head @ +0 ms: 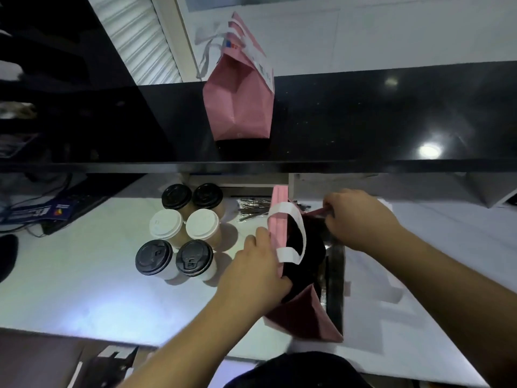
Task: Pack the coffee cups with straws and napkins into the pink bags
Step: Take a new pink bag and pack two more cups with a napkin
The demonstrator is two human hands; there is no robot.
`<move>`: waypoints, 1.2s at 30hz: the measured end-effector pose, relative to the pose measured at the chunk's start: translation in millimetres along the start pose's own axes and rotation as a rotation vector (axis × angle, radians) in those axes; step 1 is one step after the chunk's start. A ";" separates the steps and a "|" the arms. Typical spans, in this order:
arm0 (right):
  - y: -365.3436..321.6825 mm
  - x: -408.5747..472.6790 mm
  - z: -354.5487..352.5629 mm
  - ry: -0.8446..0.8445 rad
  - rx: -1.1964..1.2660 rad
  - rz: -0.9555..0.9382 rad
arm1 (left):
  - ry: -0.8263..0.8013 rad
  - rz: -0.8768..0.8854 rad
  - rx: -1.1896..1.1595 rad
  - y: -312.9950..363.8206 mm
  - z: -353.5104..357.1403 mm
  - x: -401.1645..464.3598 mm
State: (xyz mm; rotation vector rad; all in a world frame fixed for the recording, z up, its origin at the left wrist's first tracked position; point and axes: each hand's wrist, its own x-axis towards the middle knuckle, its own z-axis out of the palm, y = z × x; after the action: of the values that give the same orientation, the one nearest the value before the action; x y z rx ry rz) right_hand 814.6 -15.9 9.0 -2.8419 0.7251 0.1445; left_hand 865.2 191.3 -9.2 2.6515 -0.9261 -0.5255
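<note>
1. Left hand (253,271) and right hand (354,217) each pinch a rim of the pink bag (305,312), apparently spreading it open on the white counter (84,289).
2. Six lidded coffee cups (181,233) stand just left of the bag, nearest the left hand.

White counter (84,289) w/ six lidded cups (179,231), straws (253,210), open pink bag (307,317), black shelf (363,121) w/ closed pink bag (240,107)

— What sits along the back?

— A glossy black counter (363,116), raised above the white worktop (84,289), with a lamp's glare (429,150) on its right part.

— And on the left?

— A black keyboard (75,204) at the worktop's far left edge, cables (16,217) beside it (the printed card lying there is too blurred to read). White slatted shutters (145,37) stand behind the counter.
</note>
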 end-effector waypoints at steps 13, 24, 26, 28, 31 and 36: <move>47.5 -57.5 10.7 0.088 0.182 0.219 | 0.168 0.035 -0.297 -42.0 -40.6 45.8; 46.1 -122.7 28.3 0.040 0.306 0.315 | -0.174 0.061 -0.820 -62.4 -45.4 72.5; 45.7 -125.3 28.0 0.026 0.317 0.322 | -0.169 0.048 -0.880 -67.9 -40.6 79.7; 44.4 -125.1 26.1 -0.009 0.351 0.321 | -0.127 0.028 -0.890 -72.2 -32.2 87.1; 49.8 -113.2 24.0 -0.053 0.486 0.302 | -0.093 -0.004 -0.937 -73.5 -18.6 94.5; 96.3 -38.1 51.1 0.031 0.609 0.397 | -0.100 0.010 -1.014 -67.6 -7.7 102.8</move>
State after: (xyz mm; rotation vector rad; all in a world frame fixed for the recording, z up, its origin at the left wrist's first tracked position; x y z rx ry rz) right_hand 732.5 -69.7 -51.9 -2.1101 1.1106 -0.0574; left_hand 979.7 177.5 -52.9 1.7072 -0.4795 -0.8452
